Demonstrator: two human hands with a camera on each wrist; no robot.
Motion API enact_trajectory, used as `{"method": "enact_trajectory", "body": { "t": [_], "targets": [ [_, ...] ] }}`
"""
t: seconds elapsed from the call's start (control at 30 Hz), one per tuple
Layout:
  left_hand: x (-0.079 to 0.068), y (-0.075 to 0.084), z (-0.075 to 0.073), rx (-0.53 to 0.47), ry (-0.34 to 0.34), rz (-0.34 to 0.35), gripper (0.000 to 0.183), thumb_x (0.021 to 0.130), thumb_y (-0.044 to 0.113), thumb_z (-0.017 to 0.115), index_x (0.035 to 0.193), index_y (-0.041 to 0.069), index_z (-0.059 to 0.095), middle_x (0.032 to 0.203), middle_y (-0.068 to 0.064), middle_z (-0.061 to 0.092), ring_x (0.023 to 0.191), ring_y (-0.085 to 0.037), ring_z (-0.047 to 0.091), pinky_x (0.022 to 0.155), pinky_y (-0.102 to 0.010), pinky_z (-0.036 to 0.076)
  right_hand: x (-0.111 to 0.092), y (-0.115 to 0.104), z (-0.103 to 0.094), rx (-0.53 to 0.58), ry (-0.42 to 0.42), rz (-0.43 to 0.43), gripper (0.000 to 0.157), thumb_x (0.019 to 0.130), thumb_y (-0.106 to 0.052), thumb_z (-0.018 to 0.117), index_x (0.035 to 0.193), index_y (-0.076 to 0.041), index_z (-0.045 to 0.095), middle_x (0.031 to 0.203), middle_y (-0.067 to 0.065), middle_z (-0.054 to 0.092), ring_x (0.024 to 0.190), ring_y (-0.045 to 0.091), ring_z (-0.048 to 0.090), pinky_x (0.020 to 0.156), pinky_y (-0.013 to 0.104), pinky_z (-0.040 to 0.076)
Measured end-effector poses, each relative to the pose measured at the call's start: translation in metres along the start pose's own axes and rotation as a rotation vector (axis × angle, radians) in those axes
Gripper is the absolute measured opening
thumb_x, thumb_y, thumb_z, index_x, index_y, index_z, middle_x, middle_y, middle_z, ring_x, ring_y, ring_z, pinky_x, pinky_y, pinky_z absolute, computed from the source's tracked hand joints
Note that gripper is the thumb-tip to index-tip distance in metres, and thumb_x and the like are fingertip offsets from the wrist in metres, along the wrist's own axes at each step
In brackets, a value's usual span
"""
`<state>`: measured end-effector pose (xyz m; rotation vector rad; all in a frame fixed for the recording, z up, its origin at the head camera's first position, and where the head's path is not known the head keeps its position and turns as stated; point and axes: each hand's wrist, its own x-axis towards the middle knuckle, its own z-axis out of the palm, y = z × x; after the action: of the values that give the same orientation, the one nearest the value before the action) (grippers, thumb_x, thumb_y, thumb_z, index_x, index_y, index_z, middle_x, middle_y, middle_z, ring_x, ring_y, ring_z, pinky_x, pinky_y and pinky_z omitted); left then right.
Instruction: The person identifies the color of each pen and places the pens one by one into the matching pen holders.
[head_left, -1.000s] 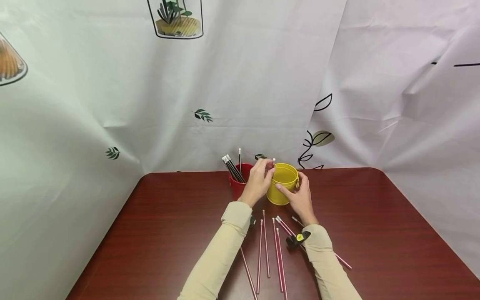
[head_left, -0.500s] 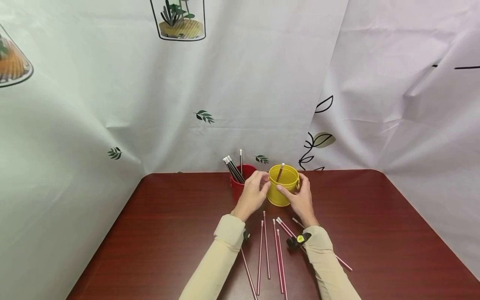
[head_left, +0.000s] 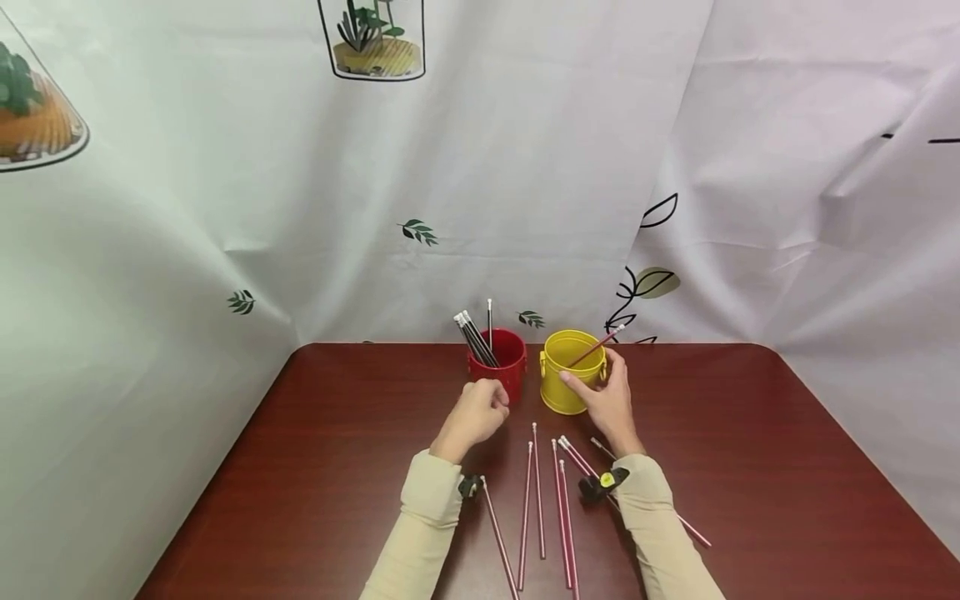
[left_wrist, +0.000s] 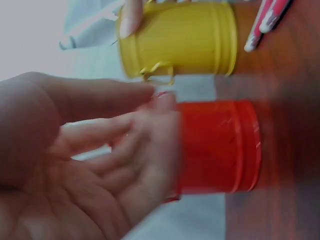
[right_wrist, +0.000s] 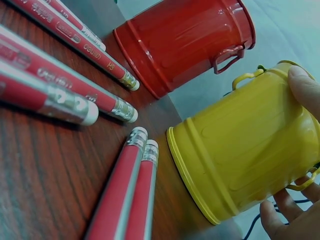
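Observation:
My right hand [head_left: 611,404] grips the yellow bucket [head_left: 560,392] by its right side, thumb at the front and fingers round the far side. One red pencil [head_left: 600,342] leans in that bucket, its white eraser end up over the right rim. Nothing is held in my left hand [head_left: 472,417], which hovers just in front of the red bucket [head_left: 512,377]. The left fingers [left_wrist: 162,135] are loosely bent and blurred in the left wrist view. Several black pencils [head_left: 476,340] stand tilted in the red bucket, eraser ends up.
Several red pencils [head_left: 525,521] lie on the brown table [head_left: 337,467] between my forearms, eraser ends mostly pointing to the buckets. One of them passes under my right wrist. A white printed cloth [head_left: 525,167] hangs behind the table.
My left hand has let go of the red pencil into the yellow bucket and drawn back to the left and nearer. The pencil has tipped to the right rim. My right hand keeps its grip.

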<state>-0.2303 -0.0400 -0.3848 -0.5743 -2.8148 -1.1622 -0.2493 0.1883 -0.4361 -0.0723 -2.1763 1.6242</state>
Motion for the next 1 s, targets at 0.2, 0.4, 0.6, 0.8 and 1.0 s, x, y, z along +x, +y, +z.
{"method": "enact_trajectory", "body": {
  "t": [0.2, 0.4, 0.6, 0.8, 1.0],
  "targets": [
    [-0.011, 0.002, -0.009, 0.142, -0.082, -0.177, 0.027, 0.072, -0.001, 0.055, 0.051, 0.012, 0.045, 0.047, 0.002, 0.042, 0.046, -0.014, 0.041, 0.043, -0.026, 0.034, 0.001, 0.000, -0.002, -0.005, -0.002, -0.007, 0.083, 0.069, -0.037, 0.079, 0.134, -0.013, 0.032, 0.128, 0.011, 0.037, 0.119, 0.022, 0.041, 0.097, 0.043, 0.039],
    [-0.023, 0.013, -0.007, 0.149, -0.234, -0.366, 0.013, 0.069, 0.000, 0.061, 0.059, 0.006, 0.055, 0.048, -0.007, 0.054, 0.042, -0.021, 0.055, 0.038, -0.028, 0.041, 0.000, -0.003, -0.003, 0.000, -0.011, 0.028, 0.082, 0.071, -0.030, 0.079, 0.135, -0.012, 0.031, 0.130, 0.013, 0.036, 0.121, 0.024, 0.040, 0.099, 0.043, 0.038],
    [-0.032, 0.020, -0.002, 0.285, -0.360, -0.459, 0.019, 0.064, 0.010, 0.077, 0.066, 0.004, 0.059, 0.053, -0.010, 0.057, 0.051, -0.023, 0.054, 0.044, -0.030, 0.043, 0.001, -0.004, -0.002, 0.023, -0.032, 0.032, 0.081, 0.073, -0.022, 0.078, 0.135, -0.005, 0.030, 0.130, 0.021, 0.034, 0.120, 0.030, 0.039, 0.098, 0.048, 0.036],
    [-0.033, 0.019, 0.006, 0.412, -0.500, -0.411, 0.025, 0.060, 0.016, 0.083, 0.061, 0.008, 0.059, 0.053, -0.002, 0.057, 0.051, -0.015, 0.051, 0.049, -0.027, 0.042, 0.000, -0.003, -0.002, -0.002, -0.018, 0.026, 0.083, 0.070, -0.035, 0.079, 0.135, -0.012, 0.032, 0.128, 0.013, 0.036, 0.120, 0.024, 0.040, 0.099, 0.044, 0.038],
    [-0.032, 0.019, 0.011, 0.431, -0.492, -0.413, 0.025, 0.059, 0.012, 0.083, 0.060, 0.009, 0.059, 0.050, -0.002, 0.055, 0.050, -0.015, 0.050, 0.049, -0.025, 0.042, 0.001, -0.002, -0.002, -0.010, -0.009, 0.004, 0.083, 0.069, -0.037, 0.079, 0.134, -0.013, 0.032, 0.127, 0.013, 0.036, 0.118, 0.023, 0.042, 0.097, 0.043, 0.039]
  ]
}}
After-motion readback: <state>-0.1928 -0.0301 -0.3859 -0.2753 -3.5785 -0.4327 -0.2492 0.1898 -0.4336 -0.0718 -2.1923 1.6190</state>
